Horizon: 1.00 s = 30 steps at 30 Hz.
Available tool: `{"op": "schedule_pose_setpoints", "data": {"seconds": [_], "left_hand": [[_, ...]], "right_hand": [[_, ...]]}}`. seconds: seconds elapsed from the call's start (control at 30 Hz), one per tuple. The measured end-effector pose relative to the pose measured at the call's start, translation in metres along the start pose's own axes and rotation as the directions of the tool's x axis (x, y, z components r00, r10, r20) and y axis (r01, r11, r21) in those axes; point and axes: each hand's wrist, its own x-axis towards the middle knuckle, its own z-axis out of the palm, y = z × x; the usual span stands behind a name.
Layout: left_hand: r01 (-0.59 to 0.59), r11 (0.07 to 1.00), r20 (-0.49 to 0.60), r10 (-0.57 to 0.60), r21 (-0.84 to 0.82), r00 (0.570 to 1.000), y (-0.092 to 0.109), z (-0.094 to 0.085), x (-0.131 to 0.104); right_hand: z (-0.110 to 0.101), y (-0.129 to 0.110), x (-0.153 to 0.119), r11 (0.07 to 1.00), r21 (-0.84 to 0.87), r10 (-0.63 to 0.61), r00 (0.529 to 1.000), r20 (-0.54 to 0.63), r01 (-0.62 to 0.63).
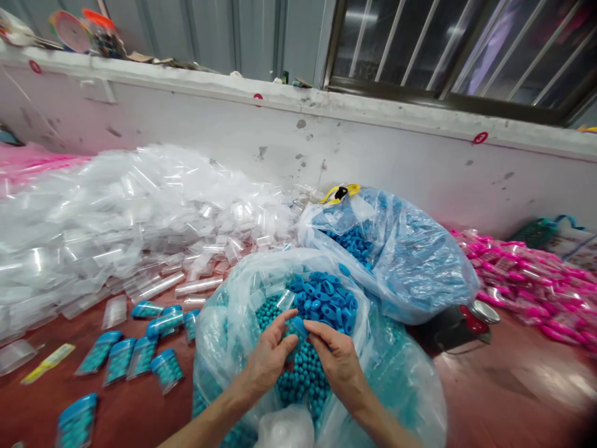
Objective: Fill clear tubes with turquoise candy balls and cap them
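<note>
Over an open plastic bag [224,274], my left hand [273,348] and my right hand [333,354] meet at a small clear container with a blue cap [297,326]. The left thumb and fingers hold its body, which is partly hidden. My right thumb and forefinger pinch the cap at its right side. Beneath the hands the bag holds teal beads [305,373] and a heap of loose blue caps [326,298]. A few empty clear containers [285,300] lie among them.
Several capped containers of beads [120,361] lie on the red surface at left. Behind them is a large pile of clear containers [140,211]. A second bag of blue caps [420,261] stands behind, with pink packets [527,280] at far right and a yellow-handled tool [49,363] at left.
</note>
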Motion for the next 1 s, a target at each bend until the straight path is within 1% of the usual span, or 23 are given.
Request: {"op": "schedule_pose_setpoints", "data": {"seconds": [0.07, 0.1, 0.2, 0.27, 0.37, 0.43, 0.5, 0.57, 0.67, 0.8, 0.9, 1.0], "left_hand": [[-0.01, 1.0, -0.023, 0.011, 0.026, 1.0, 0.002, 0.002, 0.001], [-0.001, 1.0, -0.014, 0.002, 0.013, 1.0, 0.001, 0.002, 0.002], [0.045, 0.996, 0.042, -0.042, -0.078, 0.998, -0.003, 0.0, 0.004], [0.046, 0.993, 0.04, -0.042, -0.109, 0.998, -0.007, 0.0, 0.005], [0.02, 0.997, -0.013, -0.021, -0.069, 1.0, -0.009, 0.0, 0.005], [0.032, 0.999, 0.005, -0.032, -0.02, 0.999, -0.007, 0.002, 0.004], [0.053, 0.998, 0.047, -0.054, 0.024, 0.997, -0.002, 0.003, 0.002], [0.07, 0.996, 0.053, -0.073, 0.06, 0.996, 0.004, 0.004, 0.002], [0.097, 0.992, 0.026, -0.099, 0.076, 0.995, 0.009, 0.003, 0.001], [0.106, 0.993, 0.034, -0.108, 0.044, 0.994, 0.005, 0.002, 0.002], [0.082, 0.996, -0.025, -0.081, 0.039, 0.996, -0.002, 0.004, 0.002], [0.033, 0.997, -0.082, -0.027, 0.065, 0.996, -0.006, 0.007, 0.003]], "right_hand": [[0.004, 0.001, 0.0, 0.999, 0.023, 0.047, 0.997, -0.068, -0.046], [0.005, 0.001, 0.0, 0.997, 0.037, 0.068, 0.994, -0.08, -0.065], [0.006, 0.003, 0.003, 0.989, 0.085, 0.121, 0.992, -0.034, -0.118], [0.005, 0.004, 0.004, 0.982, 0.131, 0.137, 0.991, 0.009, -0.137], [0.005, 0.008, 0.003, 0.974, 0.176, 0.143, 0.989, 0.026, -0.146], [0.007, 0.01, 0.002, 0.956, 0.214, 0.2, 0.98, 0.014, -0.198], [0.008, 0.011, 0.001, 0.918, 0.287, 0.283, 0.959, 0.007, -0.273], [0.008, 0.011, 0.002, 0.887, 0.339, 0.329, 0.944, 0.008, -0.312], [0.006, 0.01, 0.003, 0.917, 0.286, 0.29, 0.957, 0.002, -0.279], [0.003, 0.007, 0.002, 0.97, 0.143, 0.197, 0.98, 0.004, -0.196], [0.003, 0.005, -0.003, 0.992, 0.097, 0.076, 0.997, 0.022, -0.077], [0.002, 0.002, -0.004, 0.997, 0.055, -0.049, 0.997, 0.061, 0.045]]}}
